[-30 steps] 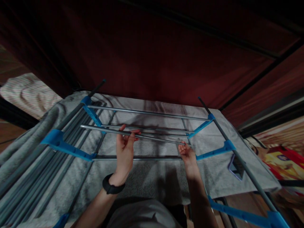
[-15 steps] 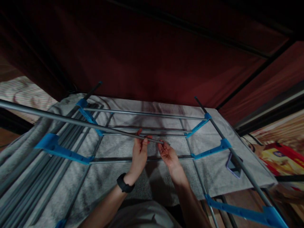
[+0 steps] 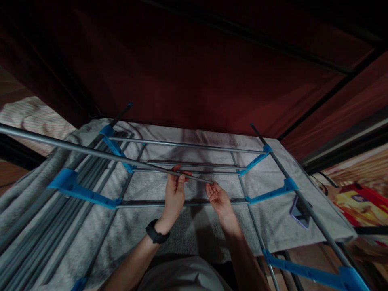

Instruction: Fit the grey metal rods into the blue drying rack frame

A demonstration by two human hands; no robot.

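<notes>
A long grey metal rod (image 3: 91,152) runs from the left edge of the view to the middle, lifted above the rack. My left hand (image 3: 175,193), with a black watch on the wrist, pinches it near its right end. My right hand (image 3: 218,198) is just past the rod's tip, palm up, fingers loosely apart, holding nothing. Below lies a rack frame of grey rods and blue plastic connectors (image 3: 81,190), with cross rods (image 3: 188,145) between the blue pieces.
The frame rests on a grey blanket (image 3: 188,230). A bundle of spare grey rods (image 3: 36,226) lies at the left. A phone (image 3: 300,212) sits on the blanket at the right. Dark red fabric (image 3: 194,72) hangs behind.
The rod was pulled out leftwards from the frame and now juts far to the left. My right hand has let go of its tip and opened; both hands came closer together.
</notes>
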